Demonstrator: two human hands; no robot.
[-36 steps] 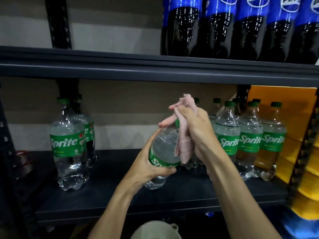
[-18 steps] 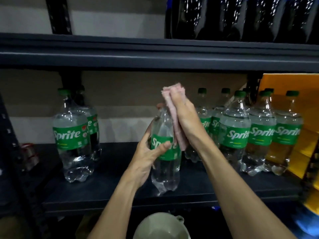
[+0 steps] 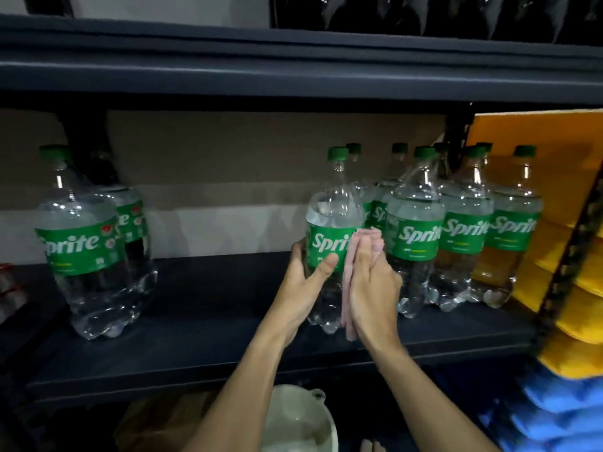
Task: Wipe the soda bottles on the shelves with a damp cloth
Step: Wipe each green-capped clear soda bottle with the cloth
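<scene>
**Cloth on the label, one bottle in hand**

My left hand [image 3: 306,282] grips the Sprite bottle [image 3: 332,210] at its label band, fingers curled round the far side and the thumb lying across the green front. My right hand [image 3: 372,288] is flat, fingers straight and close together, pressing the folded pink cloth [image 3: 347,308] against the bottle's right flank. The cloth shows as a narrow strip between my two hands, its top edge poking above my fingertips; whether my right thumb hooks the cloth from behind I cannot tell.

The bottle stands upright just right of the frame's centre, its base on or just above the dark shelf [image 3: 195,337]; I cannot tell which.

To do this wipe well, I judge I should hold the bottle firm with the left hand so it does not twist or skid. I should then draw the cloth in long strokes from shoulder to base, turn the bottle a little, and go again; the neck and cap want a pass too.

Just right of it stands the row of Sprite bottles [image 3: 414,230], close enough that my right knuckles could knock one; a second pair of bottles [image 3: 81,249] stands at the left. A pale basin [image 3: 293,415] sits at the bottom edge; yellow packs [image 3: 587,256] are stacked at the right; dark bottles [image 3: 424,14] line the upper shelf.
</scene>
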